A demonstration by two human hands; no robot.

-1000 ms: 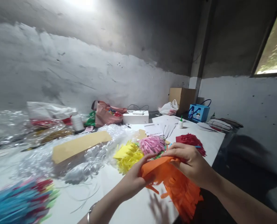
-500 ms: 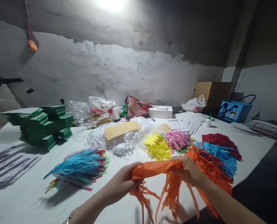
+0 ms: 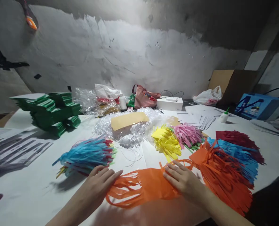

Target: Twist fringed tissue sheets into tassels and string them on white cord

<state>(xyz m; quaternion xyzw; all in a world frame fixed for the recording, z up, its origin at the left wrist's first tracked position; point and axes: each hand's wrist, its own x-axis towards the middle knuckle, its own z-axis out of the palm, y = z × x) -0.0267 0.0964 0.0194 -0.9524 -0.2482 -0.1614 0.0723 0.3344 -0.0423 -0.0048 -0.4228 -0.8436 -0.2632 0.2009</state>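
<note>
A sheet of orange fringed paper (image 3: 141,186) lies flat on the white table (image 3: 31,194) in front of me. My left hand (image 3: 98,185) rests flat on its left end, fingers stretched out. My right hand (image 3: 183,180) presses flat on its right part, fingers spread. Just right of that hand sits a pile of more orange fringed paper (image 3: 224,175).
Fringed paper piles surround the spot: blue and multicoloured (image 3: 87,155), yellow (image 3: 165,141), pink (image 3: 187,135), blue (image 3: 235,153), dark red (image 3: 238,139). A green paper stack (image 3: 52,111) stands at the left. Clear plastic with a tan envelope (image 3: 128,121), a glue bottle (image 3: 224,116), bags and boxes lie behind.
Both hands held the orange sheet up in the air; now it lies on the table with both hands flat on it. The view has swung left and down.
</note>
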